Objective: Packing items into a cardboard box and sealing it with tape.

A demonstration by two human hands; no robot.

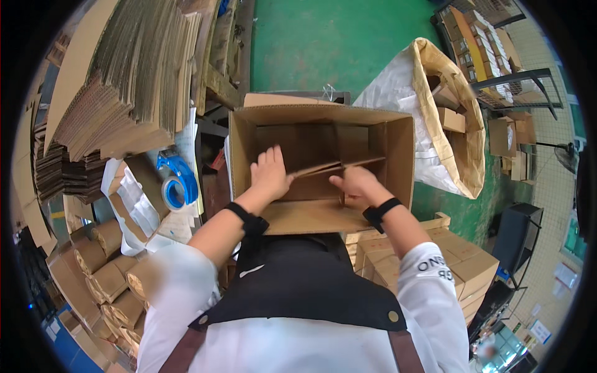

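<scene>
In front of the apron: one open cardboard box (320,161), with cardboard divider strips (339,166) inside. Left hand (270,174) lies flat, fingers spread, on a strip; right hand (354,185) is closed around a strip's edge. Likely light, stiff yet creasable; best held by strip edges or box walls.

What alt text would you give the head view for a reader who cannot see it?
Seen from above, a person's left hand and right hand press a cardboard divider into an open cardboard box. A blue tape dispenser and stacked flat cardboard lie to the left, an open sack of scraps to the right.
</scene>
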